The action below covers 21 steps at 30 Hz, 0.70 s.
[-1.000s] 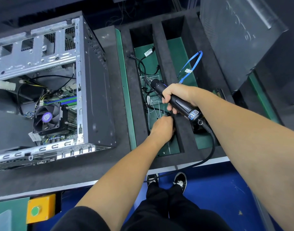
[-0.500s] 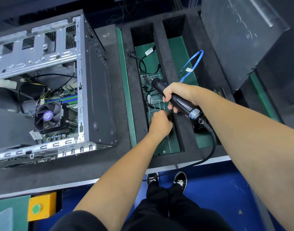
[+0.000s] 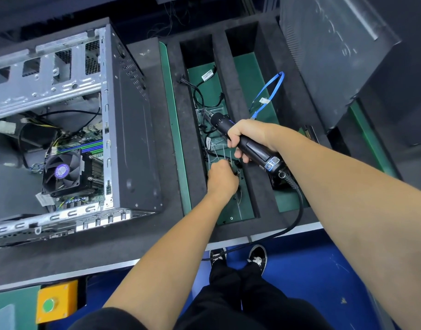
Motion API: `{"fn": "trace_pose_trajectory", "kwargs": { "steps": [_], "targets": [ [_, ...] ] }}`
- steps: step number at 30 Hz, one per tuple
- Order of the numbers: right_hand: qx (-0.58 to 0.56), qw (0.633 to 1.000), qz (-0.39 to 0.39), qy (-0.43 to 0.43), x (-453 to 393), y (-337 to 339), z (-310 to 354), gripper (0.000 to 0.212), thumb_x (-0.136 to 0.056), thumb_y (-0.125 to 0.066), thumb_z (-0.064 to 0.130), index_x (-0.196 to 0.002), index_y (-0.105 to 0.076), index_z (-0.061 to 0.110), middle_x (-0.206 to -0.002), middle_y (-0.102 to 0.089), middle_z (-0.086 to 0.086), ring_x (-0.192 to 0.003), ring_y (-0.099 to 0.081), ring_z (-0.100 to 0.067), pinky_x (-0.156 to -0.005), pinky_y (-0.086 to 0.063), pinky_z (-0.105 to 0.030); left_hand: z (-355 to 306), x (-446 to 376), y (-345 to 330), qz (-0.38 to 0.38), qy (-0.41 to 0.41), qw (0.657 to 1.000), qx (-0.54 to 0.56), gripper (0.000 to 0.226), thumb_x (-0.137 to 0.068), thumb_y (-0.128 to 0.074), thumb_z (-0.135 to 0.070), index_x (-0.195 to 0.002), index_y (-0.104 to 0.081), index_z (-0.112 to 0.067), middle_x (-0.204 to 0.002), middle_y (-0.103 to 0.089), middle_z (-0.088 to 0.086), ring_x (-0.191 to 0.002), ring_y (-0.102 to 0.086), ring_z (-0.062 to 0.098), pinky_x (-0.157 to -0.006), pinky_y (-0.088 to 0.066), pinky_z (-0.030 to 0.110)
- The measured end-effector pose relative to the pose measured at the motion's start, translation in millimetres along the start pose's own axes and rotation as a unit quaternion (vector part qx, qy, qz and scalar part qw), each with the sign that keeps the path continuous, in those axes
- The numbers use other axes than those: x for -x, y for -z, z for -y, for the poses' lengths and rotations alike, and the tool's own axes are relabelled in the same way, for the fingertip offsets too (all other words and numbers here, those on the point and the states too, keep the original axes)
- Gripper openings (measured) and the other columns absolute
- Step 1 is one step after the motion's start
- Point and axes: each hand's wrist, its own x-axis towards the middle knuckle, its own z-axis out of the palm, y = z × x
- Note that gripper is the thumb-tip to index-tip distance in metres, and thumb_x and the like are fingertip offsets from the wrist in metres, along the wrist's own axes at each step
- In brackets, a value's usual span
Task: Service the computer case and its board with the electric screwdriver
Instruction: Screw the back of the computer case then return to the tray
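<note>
Our right hand (image 3: pixel 246 136) was wrapped around the black electric screwdriver (image 3: pixel 247 145), holding it tilted over the foam tray (image 3: pixel 197 144), its tip pointing away from us toward the black cables (image 3: pixel 200 96) in the left slot. Its cord (image 3: pixel 297 210) looped down over the table's near edge. Our left hand (image 3: pixel 222 178) reached into that same slot just below the screwdriver, fingers curled down among small clear parts; whether they pinched anything, we could not tell. A blue cable (image 3: pixel 269 94) arched up out of the right slot. The computer case (image 3: pixel 123 129) lay open on its side at the left of the table, well apart from both hands, with its board (image 3: pixel 85 144) and the cooling fan (image 3: pixel 61 172) showing inside. A dark side panel (image 3: pixel 328 51) leaned at the far right, and a yellow box with a green button (image 3: pixel 54 303) sat below the table edge.
</note>
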Motion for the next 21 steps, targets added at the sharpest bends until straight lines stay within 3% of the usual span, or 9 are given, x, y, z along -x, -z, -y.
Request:
{"fn": "trace_pose_trajectory", "kwargs": {
  "steps": [3,7,11,14,17,21],
  "targets": [
    [-0.001,1.000,0.000,0.003,0.7,-0.7,0.7,0.044,-0.054,-0.061,0.019,-0.095,-0.057,0.003,-0.067,-0.068,-0.014,-0.048,-0.061,-0.026,-0.050,-0.051,-0.026,-0.2,-4.6,4.1,-0.010,-0.002,0.995,0.099,0.017,-0.084,-0.048,0.004,-0.079,-0.060,-0.008,-0.074,-0.056,0.000,-0.072,-0.052,0.018,-0.048,-0.036,0.012],
    [-0.013,1.000,-0.023,0.013,6.2,-8.4,1.0,0.024,-0.059,-0.060,0.013,-0.080,-0.061,0.001,-0.066,-0.067,-0.018,-0.046,-0.059,-0.027,-0.047,-0.050,-0.024,-9.0,-1.0,19.2,-0.003,0.037,0.956,0.293,0.009,-0.090,-0.057,-0.001,-0.082,-0.059,-0.002,-0.079,-0.062,0.007,-0.057,-0.061,0.007,-0.057,-0.054,0.019],
    [-0.032,0.997,-0.062,0.038,20.0,-24.5,0.5,0.005,-0.061,-0.058,0.003,-0.060,-0.063,0.004,-0.061,-0.061,-0.020,-0.042,-0.053,-0.026,-0.045,-0.047,-0.026,-16.0,0.3,50.6,-0.067,0.027,0.955,0.289,0.028,-0.084,-0.052,0.003,-0.062,-0.063,-0.010,-0.067,-0.065,0.003,-0.052,-0.062,0.010,-0.050,-0.050,0.020],
    [-0.047,0.992,-0.098,0.065,36.4,-33.0,-1.5,0.013,-0.069,-0.056,-0.004,-0.068,-0.049,0.007,-0.054,-0.051,-0.011,-0.046,-0.051,-0.025,-0.047,-0.045,-0.030,-15.6,-0.6,84.1,-0.114,0.033,0.943,0.311,0.025,-0.083,-0.062,-0.009,-0.060,-0.062,0.001,-0.062,-0.059,0.011,-0.055,-0.051,0.020,-0.067,-0.056,0.037],
    [-0.075,0.988,-0.092,0.098,59.7,-39.4,2.2,0.018,-0.075,-0.052,-0.008,-0.075,-0.045,0.009,-0.053,-0.047,-0.009,-0.045,-0.047,-0.024,-0.047,-0.043,-0.031,-24.6,1.5,126.4,-0.137,0.019,0.916,0.376,0.025,-0.082,-0.067,-0.013,-0.057,-0.065,-0.010,-0.057,-0.060,0.001,-0.052,-0.050,0.014,-0.065,-0.054,0.031],
    [-0.071,0.982,-0.084,0.153,91.5,-52.8,23.4,0.047,-0.081,-0.052,-0.007,-0.119,-0.034,0.015,-0.059,-0.057,-0.010,-0.045,-0.051,-0.023,-0.047,-0.046,-0.027,-49.1,3.7,187.7,-0.153,-0.044,0.896,0.415,0.023,-0.081,-0.064,-0.006,-0.060,-0.069,-0.014,-0.054,-0.063,-0.004,-0.051,-0.056,0.006,-0.060,-0.050,0.025]
  ]
}}
